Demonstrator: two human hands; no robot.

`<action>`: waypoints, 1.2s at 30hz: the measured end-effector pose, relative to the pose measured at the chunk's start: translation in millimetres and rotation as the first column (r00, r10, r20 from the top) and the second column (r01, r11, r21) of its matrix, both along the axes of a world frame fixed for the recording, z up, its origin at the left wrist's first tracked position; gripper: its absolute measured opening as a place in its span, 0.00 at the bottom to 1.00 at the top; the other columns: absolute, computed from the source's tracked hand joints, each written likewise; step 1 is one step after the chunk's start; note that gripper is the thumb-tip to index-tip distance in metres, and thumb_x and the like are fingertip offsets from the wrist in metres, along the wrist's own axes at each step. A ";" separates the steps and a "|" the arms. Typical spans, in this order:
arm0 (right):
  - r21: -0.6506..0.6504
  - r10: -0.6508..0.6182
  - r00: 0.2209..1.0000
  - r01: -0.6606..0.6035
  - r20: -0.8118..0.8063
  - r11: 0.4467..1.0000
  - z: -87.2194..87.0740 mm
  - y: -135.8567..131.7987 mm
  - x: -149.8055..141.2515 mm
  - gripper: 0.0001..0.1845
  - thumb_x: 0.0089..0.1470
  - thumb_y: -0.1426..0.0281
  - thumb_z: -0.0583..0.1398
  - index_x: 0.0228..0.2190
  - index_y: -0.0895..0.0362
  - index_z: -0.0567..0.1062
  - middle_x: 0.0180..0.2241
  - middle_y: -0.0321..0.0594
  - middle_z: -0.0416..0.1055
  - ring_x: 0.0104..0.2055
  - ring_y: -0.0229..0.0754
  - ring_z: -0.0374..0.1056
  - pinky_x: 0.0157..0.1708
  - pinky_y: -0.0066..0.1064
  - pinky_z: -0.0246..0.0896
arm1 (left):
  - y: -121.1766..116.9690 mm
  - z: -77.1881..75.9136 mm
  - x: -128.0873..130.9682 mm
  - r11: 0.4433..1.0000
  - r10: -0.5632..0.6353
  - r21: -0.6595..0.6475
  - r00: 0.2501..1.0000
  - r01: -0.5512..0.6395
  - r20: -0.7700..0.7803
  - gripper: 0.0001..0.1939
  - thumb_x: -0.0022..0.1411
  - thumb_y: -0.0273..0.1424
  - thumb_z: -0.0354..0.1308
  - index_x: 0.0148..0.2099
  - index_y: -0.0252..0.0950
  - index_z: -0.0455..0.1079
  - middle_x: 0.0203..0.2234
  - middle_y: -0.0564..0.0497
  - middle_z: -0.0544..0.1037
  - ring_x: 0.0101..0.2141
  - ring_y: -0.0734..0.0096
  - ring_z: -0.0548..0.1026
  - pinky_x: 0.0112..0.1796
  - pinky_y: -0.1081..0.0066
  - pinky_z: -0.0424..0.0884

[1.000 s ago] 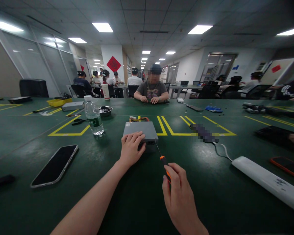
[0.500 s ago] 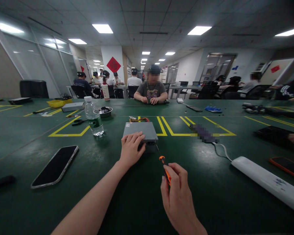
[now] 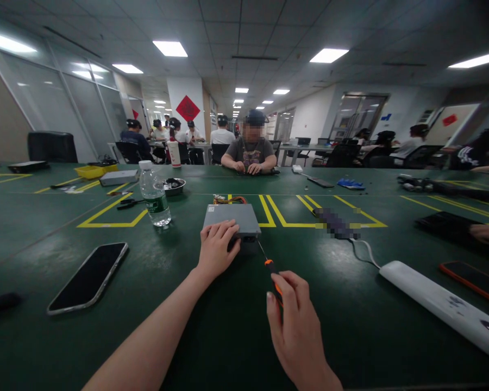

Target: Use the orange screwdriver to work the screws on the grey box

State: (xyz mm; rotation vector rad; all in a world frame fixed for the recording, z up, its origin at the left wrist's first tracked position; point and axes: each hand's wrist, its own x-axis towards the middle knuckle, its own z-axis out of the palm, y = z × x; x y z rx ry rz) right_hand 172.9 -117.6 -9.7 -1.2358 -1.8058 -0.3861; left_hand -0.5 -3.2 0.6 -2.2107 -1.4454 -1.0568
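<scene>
A grey metal power supply unit (image 3: 244, 215) lies on the green table, its bundle of coloured wires (image 3: 233, 200) at the far side and a dark socket on the near face. My left hand (image 3: 219, 244) grips its near left part, fingers over the top and thumb at the front. In my right hand (image 3: 295, 312) is an orange and black screwdriver (image 3: 270, 267), held between thumb and fingers. The blade slants up and away, its tip at the unit's near right corner. I cannot tell whether the tip sits in a screw.
Left of the unit stand a water bottle (image 3: 155, 198) and a metal bowl (image 3: 174, 187). A phone (image 3: 88, 278) lies nearer on the left. On the right are a white power strip (image 3: 436, 304) and a dark phone (image 3: 336, 224). Across the table sits another person (image 3: 250, 152).
The whole view has shifted slightly. My left hand stays on the power supply. My right thumb sits a little farther from the screwdriver's handle; the blade's tip remains at the same corner.
</scene>
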 end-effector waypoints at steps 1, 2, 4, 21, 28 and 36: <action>0.029 0.005 1.000 -0.006 0.009 1.000 -0.4 0.1 -2.6 0.14 0.62 0.68 0.46 0.44 0.60 0.66 0.42 0.51 0.64 0.40 0.46 0.67 0.33 0.38 0.69 | -0.1 0.2 0.0 1.000 0.000 0.003 1.000 0.000 0.002 0.13 0.60 0.33 0.51 0.49 0.44 0.65 0.50 0.51 0.71 0.51 0.62 0.66 0.49 0.57 0.54; 0.061 0.009 1.000 -0.010 0.021 0.998 -1.0 0.6 -4.6 0.14 0.61 0.70 0.47 0.45 0.60 0.66 0.42 0.51 0.64 0.42 0.47 0.67 0.35 0.39 0.69 | -0.3 0.5 0.0 1.000 -0.001 0.005 1.000 0.001 0.002 0.13 0.60 0.33 0.52 0.49 0.44 0.65 0.50 0.51 0.71 0.51 0.62 0.66 0.49 0.57 0.54; 0.122 0.021 0.998 -0.028 0.062 0.992 -2.3 1.9 -5.9 0.13 0.61 0.73 0.48 0.45 0.59 0.66 0.42 0.50 0.65 0.42 0.46 0.67 0.36 0.38 0.69 | -0.4 1.0 -0.1 1.000 -0.002 0.010 1.000 0.002 0.002 0.13 0.60 0.33 0.52 0.48 0.44 0.65 0.50 0.51 0.71 0.51 0.62 0.66 0.49 0.58 0.54; 0.072 0.106 0.994 -0.105 0.002 0.992 -1.6 3.0 -3.2 0.14 0.60 0.75 0.50 0.48 0.58 0.63 0.44 0.50 0.66 0.45 0.45 0.67 0.39 0.37 0.69 | -0.1 -0.2 0.5 1.000 0.002 -0.009 1.000 -0.002 -0.002 0.13 0.60 0.33 0.51 0.49 0.45 0.65 0.51 0.52 0.71 0.51 0.62 0.65 0.49 0.58 0.53; 0.037 0.031 0.998 -0.029 -0.047 0.999 1.4 3.2 4.8 0.10 0.62 0.68 0.49 0.42 0.57 0.66 0.38 0.46 0.68 0.38 0.43 0.69 0.34 0.34 0.69 | -0.5 -0.3 0.4 1.000 0.005 -0.014 1.000 -0.005 -0.003 0.14 0.60 0.33 0.51 0.49 0.44 0.65 0.51 0.51 0.71 0.51 0.61 0.65 0.50 0.57 0.53; 0.106 0.008 0.995 -0.019 0.104 0.994 -1.4 5.1 -7.2 0.11 0.61 0.75 0.47 0.44 0.60 0.65 0.42 0.51 0.66 0.42 0.46 0.67 0.35 0.37 0.68 | 0.2 0.4 -0.1 1.000 0.003 -0.006 1.000 -0.003 -0.005 0.14 0.60 0.33 0.51 0.49 0.44 0.65 0.51 0.52 0.71 0.51 0.61 0.65 0.49 0.57 0.54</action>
